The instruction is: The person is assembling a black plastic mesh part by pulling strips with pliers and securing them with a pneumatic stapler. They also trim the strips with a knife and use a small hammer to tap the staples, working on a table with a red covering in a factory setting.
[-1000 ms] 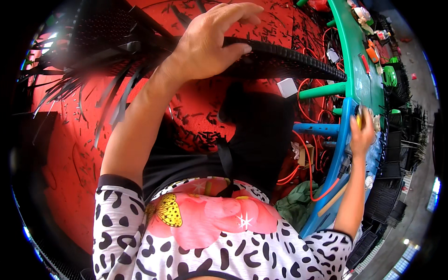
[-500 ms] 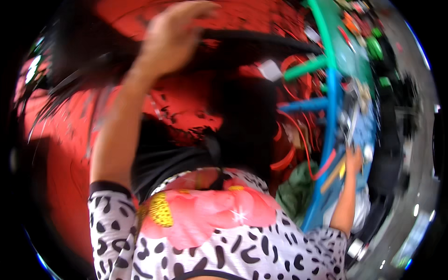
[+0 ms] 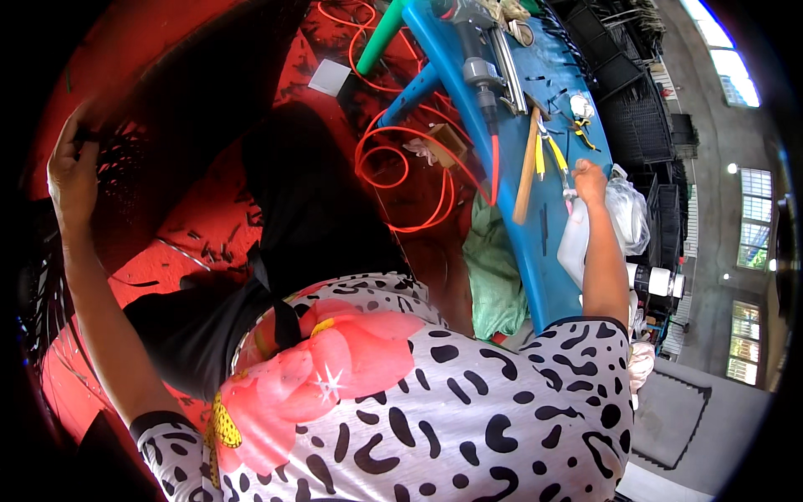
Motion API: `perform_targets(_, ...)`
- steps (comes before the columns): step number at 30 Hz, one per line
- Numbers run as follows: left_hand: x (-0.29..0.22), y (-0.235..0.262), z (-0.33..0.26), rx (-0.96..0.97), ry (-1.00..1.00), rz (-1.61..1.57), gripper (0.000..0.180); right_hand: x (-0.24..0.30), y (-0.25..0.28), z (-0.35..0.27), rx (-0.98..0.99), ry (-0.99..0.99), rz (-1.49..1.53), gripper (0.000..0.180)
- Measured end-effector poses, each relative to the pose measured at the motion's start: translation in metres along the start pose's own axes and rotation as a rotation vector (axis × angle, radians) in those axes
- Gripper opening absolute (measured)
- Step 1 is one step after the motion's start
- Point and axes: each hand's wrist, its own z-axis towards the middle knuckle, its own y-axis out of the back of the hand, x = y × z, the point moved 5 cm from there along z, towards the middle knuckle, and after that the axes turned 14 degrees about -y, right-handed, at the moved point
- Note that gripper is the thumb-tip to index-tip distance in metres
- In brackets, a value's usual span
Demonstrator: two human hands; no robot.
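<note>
My left hand (image 3: 71,171) is raised at the far left against the edge of a large dark woven piece (image 3: 125,159) with loose black strands. Its thumb and fingers are apart, with nothing visible between them. Over the blue bench (image 3: 531,276) on the right, my right hand (image 3: 590,182) has its fingers curled closed; what they hold, if anything, is hidden. Beside it lie yellow-handled pliers (image 3: 545,151) and a wooden-handled hammer (image 3: 527,171). A small tool with a pinkish end (image 3: 569,199) lies just left of the fingers.
A grey power tool with an orange-red hose (image 3: 493,167) lies on the bench; the hose coils over the red floor (image 3: 180,259). A green sack (image 3: 493,268) sits beside the bench. White plastic bags (image 3: 629,213) lie by my right forearm. Black frames (image 3: 619,109) are stacked beyond.
The view has swung toward the right and sharpened. My left hand has gone from above the middle to the woven piece at far left. My right hand stays over the bench.
</note>
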Motion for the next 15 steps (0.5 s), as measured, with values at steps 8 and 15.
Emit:
perform_targets(8,-0.006,0.003,0.000,0.051,0.066,0.071,0.044,0.018,-0.008,0.009,-0.042,-0.162,-0.015,0.026)
perform_targets(15,-0.001,0.007,-0.001,0.050,0.079,0.018,0.045,0.026,-0.027,0.019,-0.029,0.090,0.208,0.035)
